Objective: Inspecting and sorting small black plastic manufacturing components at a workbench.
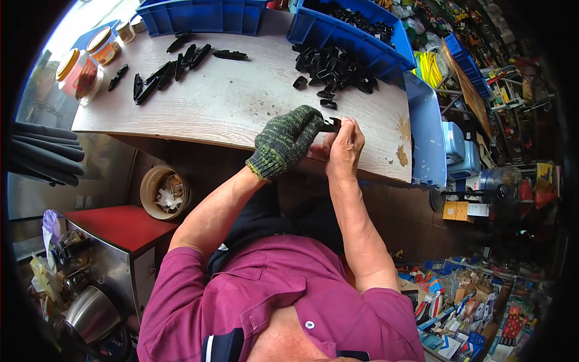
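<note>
A green-and-black knitted glove covers my left hand (288, 137). It is closed on a small black plastic piece (332, 125) at the table's front edge. My bare right hand (345, 148) pinches the same piece from the other side, thumb uppermost. Much of the piece is hidden by my fingers. Just beyond my hands lies a loose heap of small black plastic pieces (338, 69), with a few strays at its near side. Farther left, several long narrow black pieces (175, 71) are scattered across the table (223, 108).
A blue crate (356, 30) of black pieces stands at the back right, another blue crate (202, 18) at the back centre. Lidded jars (77, 72) line the left end. Below are a waste bin (164, 192) and a red-topped cabinet (120, 226). A blue tub (427, 133) adjoins the right edge.
</note>
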{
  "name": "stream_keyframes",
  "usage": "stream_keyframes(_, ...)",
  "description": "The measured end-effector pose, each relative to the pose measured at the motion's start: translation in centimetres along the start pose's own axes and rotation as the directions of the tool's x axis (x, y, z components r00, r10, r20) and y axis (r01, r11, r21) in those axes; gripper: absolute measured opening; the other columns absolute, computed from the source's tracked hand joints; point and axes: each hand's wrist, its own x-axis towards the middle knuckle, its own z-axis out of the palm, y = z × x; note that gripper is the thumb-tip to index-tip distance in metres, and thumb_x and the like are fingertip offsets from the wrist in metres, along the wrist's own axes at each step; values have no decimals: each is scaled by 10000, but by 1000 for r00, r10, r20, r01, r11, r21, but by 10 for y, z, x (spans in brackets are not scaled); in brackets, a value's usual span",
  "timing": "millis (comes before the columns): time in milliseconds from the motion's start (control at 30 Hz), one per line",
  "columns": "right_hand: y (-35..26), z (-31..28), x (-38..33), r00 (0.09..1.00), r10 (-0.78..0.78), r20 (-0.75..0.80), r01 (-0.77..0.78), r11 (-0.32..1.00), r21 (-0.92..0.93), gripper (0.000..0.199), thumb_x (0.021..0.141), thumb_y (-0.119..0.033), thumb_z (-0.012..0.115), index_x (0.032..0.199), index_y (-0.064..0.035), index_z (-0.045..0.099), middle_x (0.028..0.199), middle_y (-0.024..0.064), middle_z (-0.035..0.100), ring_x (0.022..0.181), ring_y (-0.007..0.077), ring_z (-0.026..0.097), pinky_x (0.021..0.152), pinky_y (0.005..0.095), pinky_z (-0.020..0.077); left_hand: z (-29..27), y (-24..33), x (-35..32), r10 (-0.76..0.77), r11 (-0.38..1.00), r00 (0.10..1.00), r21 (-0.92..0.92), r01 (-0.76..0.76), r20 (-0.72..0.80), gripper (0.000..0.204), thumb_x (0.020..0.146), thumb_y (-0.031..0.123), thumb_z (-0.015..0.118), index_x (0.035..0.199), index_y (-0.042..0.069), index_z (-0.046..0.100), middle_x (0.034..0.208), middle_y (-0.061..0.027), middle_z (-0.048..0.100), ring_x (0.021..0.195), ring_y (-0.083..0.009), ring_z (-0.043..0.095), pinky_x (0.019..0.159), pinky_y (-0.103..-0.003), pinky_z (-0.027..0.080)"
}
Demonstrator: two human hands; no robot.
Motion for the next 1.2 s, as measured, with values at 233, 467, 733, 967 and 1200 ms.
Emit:
stream_keyframes(233, 16, -8, 4, 980, -198, 21, 199, 972, -123, 257, 988, -165, 493, 755, -59, 471, 579, -4, 413, 451, 107, 388, 434, 292, 378, 18, -9, -10, 161, 947, 987, 284, -148, -21, 258, 964, 152, 599, 1185, 24, 634, 1162, -200, 637, 974, -358, 660, 785, -432, 535)
stream_keyframes(467, 10, -16, 5, 894, -435, 111, 444, 825, -350, 267, 987, -101, 472, 731, -31, 444, 672, 15, 366, 595, 122, 312, 535, 326, 308, 40, 14, -1, -99, 995, 993, -18, 98, -61, 334, 981, 249, 557, 1244, 45, 583, 1139, -209, 653, 940, -403, 652, 785, -502, 517)
stream_keyframes(733, -10, -20, 16, 991, 90, -96, -85, 995, 57, 348, 929, -342, 520, 677, -136, 395, 485, -21, 271, 392, 136, 352, 540, 519, 606, -15, -31, 71, -28, 895, 978, 431, 116, -206, 215, 933, 267, 611, 1031, 91, 687, 938, -176, 695, 935, -351, 672, 815, -464, 527)
stream_keyframes(967, -49, -117, 93, 832, -26, -555, 101, 989, 104, 359, 895, -376, 589, 881, -41, 464, 512, 54, 304, 434, 203, 412, 640, 613, 587, -4, -31, 92, 30, 811, 999, 585, -18, -12, 205, 889, 298, 654, 980, 114, 666, 931, -186, 693, 880, -391, 660, 766, -492, 525)
stream_keyframes(1200, -41, -73, 57, 964, 118, -240, -119, 993, 9, 351, 904, -371, 613, 1005, -35, 588, 502, 32, 366, 462, 186, 487, 561, 490, 602, -1, -19, 56, -167, 985, 966, -76, 155, -198, 248, 884, 139, 700, 1126, 107, 659, 997, -136, 730, 922, -319, 707, 805, -421, 549)
